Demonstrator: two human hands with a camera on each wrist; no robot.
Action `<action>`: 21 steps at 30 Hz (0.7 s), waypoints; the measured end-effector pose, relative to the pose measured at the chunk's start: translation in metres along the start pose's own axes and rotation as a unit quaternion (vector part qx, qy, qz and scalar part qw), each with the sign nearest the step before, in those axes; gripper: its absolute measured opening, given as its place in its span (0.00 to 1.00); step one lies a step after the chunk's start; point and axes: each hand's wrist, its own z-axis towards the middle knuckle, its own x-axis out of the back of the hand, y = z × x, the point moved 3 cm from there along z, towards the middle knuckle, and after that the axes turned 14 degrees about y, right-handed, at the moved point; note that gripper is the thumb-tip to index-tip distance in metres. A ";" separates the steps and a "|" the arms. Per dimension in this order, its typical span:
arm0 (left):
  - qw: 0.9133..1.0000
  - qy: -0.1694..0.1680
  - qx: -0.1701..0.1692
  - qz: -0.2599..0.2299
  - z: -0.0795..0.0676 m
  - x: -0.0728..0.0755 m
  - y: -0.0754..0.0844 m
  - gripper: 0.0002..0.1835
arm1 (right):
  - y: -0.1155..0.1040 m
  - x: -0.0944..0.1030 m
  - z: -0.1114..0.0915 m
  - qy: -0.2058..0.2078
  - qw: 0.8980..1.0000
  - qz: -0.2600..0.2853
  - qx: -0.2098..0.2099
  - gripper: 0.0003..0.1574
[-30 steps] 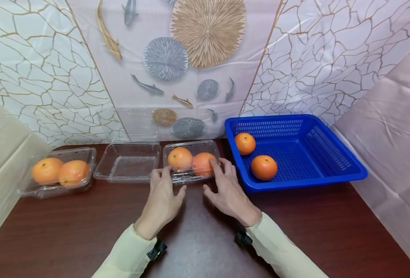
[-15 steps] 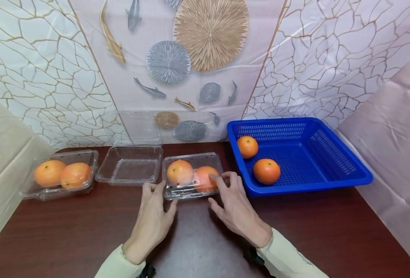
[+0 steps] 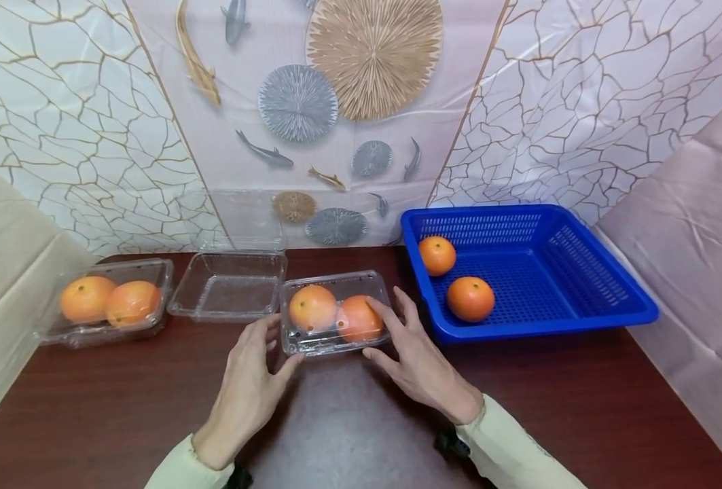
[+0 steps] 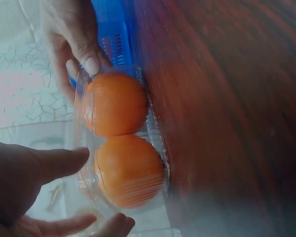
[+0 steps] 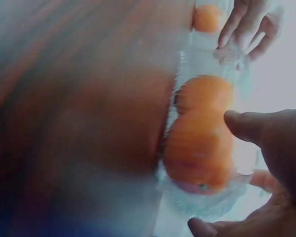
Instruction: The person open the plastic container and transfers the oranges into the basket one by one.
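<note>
A clear plastic clamshell box [image 3: 335, 345] stands on the table with its lid down over two oranges [image 3: 313, 308]. My left hand [image 3: 246, 384] is at the box's left end, thumb near the front corner and fingers loosely bent beside the wall. At the other end my right hand [image 3: 424, 367] rests its forefinger on the lid above the right orange [image 3: 359, 318], thumb by the front edge. In the left wrist view the left thumb [image 4: 64, 163] lies along the lid's edge. The right wrist view shows the right thumb [image 5: 246, 126] beside the lid; contact there is unclear.
A blue basket [image 3: 544, 329] with two oranges [image 3: 471, 299] stands at right. Left of the middle is an open clear box [image 3: 229, 316], its lid raised against the patterned backdrop. Farther left, another clear box [image 3: 153, 324] holds two oranges [image 3: 133, 303].
The middle box has come towards me, then shifted slightly left and turned a little. Both hands have moved back with it, and the left hand has spread farther left.
</note>
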 end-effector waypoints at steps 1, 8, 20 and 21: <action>1.000 0.000 -0.009 -0.004 0.001 0.000 -0.001 0.33 | 0.002 0.000 0.001 -0.007 1.000 0.007 -0.003 0.45; 0.999 -0.015 -0.003 -0.037 0.004 -0.004 -0.004 0.34 | 0.004 0.003 0.004 0.006 0.999 0.031 0.033 0.42; 0.999 -0.007 0.031 -0.036 0.005 -0.005 -0.007 0.36 | 0.000 0.008 0.004 0.049 0.996 -0.006 0.069 0.40; 0.999 -0.005 0.031 -0.035 0.004 -0.005 -0.007 0.36 | 0.000 0.008 0.004 0.054 0.996 -0.011 0.069 0.40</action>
